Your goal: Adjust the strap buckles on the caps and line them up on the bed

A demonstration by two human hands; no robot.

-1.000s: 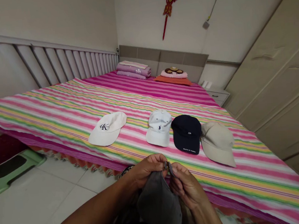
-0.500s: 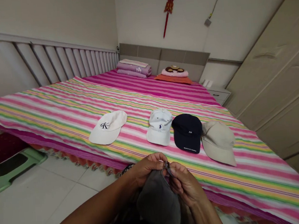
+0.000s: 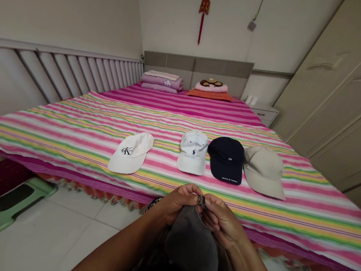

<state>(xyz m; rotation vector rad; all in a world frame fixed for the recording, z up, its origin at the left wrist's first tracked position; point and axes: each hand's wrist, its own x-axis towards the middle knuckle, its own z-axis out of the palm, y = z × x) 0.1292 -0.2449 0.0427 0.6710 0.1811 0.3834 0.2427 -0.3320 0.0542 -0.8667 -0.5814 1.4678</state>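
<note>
A dark grey cap [image 3: 192, 243] hangs between my two hands, just off the near edge of the bed. My left hand [image 3: 181, 201] pinches its back strap beside a small metal buckle [image 3: 201, 200]. From the other side, my right hand [image 3: 223, 218] grips the strap at the same buckle, fingers closed. On the bed beyond lie a white cap with CK lettering [image 3: 131, 154], a pale cap with a small blue logo [image 3: 193, 153], a navy cap [image 3: 227, 161] and a beige cap [image 3: 264, 172]. The beige cap touches the navy one.
The caps rest on a striped bedspread [image 3: 71, 124]. Folded purple bedding [image 3: 162, 84] and an orange and pink pile [image 3: 211, 92] sit by the headboard [image 3: 222, 69]. A green stool [image 3: 15, 207] stands on the tiled floor at left; a wardrobe [image 3: 331, 82] rises at right.
My hands stay at the strap. The metal buckle has turned slightly and shows more between my fingertips. The caps on the bed have not moved.
</note>
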